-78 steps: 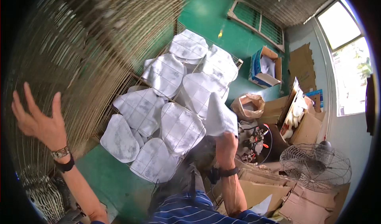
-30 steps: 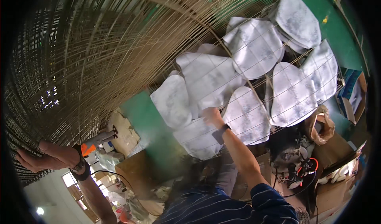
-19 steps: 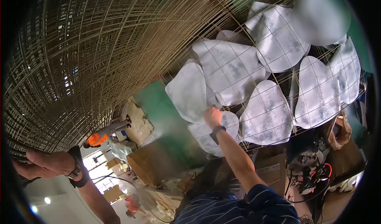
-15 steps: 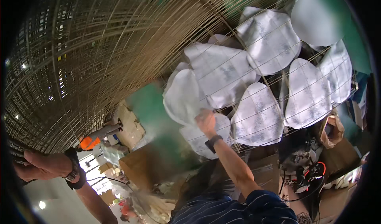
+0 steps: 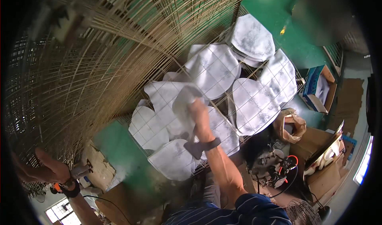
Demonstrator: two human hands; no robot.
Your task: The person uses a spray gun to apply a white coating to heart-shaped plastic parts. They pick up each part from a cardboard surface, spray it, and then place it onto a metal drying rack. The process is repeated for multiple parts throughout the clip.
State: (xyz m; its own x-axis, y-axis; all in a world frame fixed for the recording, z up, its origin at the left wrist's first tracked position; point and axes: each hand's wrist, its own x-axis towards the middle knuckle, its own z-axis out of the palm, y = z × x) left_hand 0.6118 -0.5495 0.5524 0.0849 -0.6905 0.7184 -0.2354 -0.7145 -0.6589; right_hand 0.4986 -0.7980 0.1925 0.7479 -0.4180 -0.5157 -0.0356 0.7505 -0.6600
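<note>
Several white, round-edged sheet pieces with grey speckled patches (image 5: pixel 256 105) lie spread on a wire mesh rack (image 5: pixel 234 91). My right hand (image 5: pixel 197 111), smeared by motion, is over the middle pieces. A blurred grey shape is beside its fingers, and I cannot make out whether the hand holds anything. At the far left, my left hand (image 5: pixel 49 169) is beside the edge of a raised stack of wire racks (image 5: pixel 87 77). Its thumb stands apart from the stretched fingers. The fingertips are dim, so contact with the wires is unclear.
A blue box (image 5: pixel 318 87) and an open brown paper bag (image 5: pixel 292 125) are beyond the rack's right side. Nearer are a dark machine with a red cable (image 5: pixel 270 165) and some cardboard (image 5: pixel 324 187). Green floor (image 5: pixel 274 10) shows at the back.
The view has swung right, bringing the blue box into sight. My right hand has moved from the near-left pieces to the middle of the rack. My left hand remains by the raised racks.
</note>
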